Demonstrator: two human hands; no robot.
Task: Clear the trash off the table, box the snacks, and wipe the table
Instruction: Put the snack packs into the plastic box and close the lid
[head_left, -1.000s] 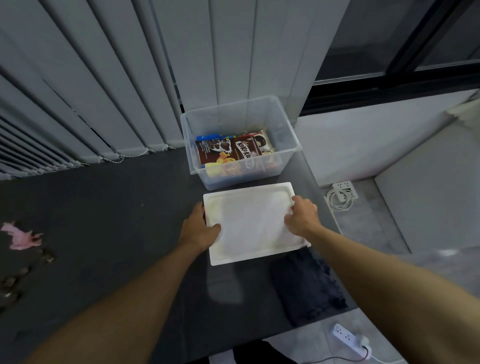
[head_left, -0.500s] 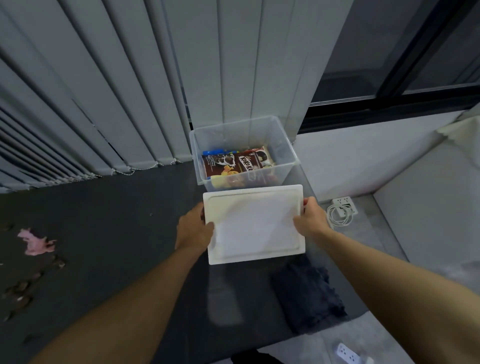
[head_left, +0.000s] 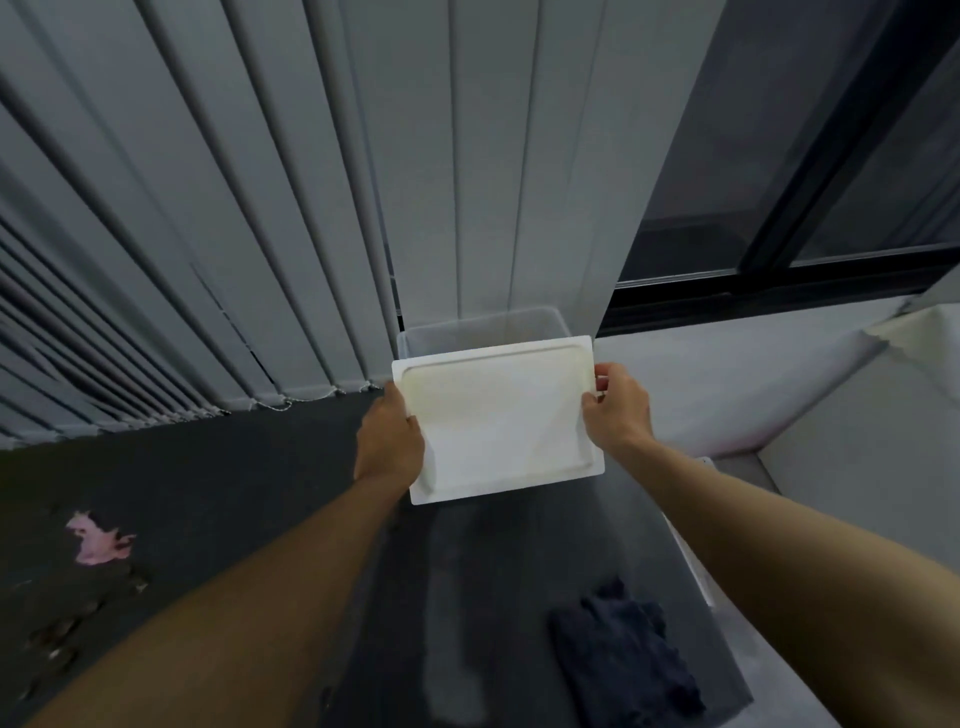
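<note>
**Lid over the snack box**

From my head camera: I hold the white lid (head_left: 498, 421) in the air, tilted a little toward me, just above and in front of the clear plastic box (head_left: 483, 327), whose back rim shows past the lid's far edge. The lid hides whatever is inside the box. My left hand (head_left: 389, 441) grasps the lid's left edge, thumb on top and the other fingers hidden beneath. My right hand (head_left: 618, 405) grips the right edge near the far corner, fingertips curled over the rim.

I judge the lid to be light, stiff and smooth, so a pinch on the two short edges should steer it well, but the slick plastic could slip if I loosen my grip. To seat it, I would need to level it over the box rim and press at the corners.

Nearer me on the dark desk (head_left: 260, 493) lies a crumpled dark cloth (head_left: 623, 660), well apart from the box, which I take for the wiping cloth. Off to my left sits a pink scrap (head_left: 98, 540) with small crumbs (head_left: 57, 634) near it, so trash remains to clear.
</note>
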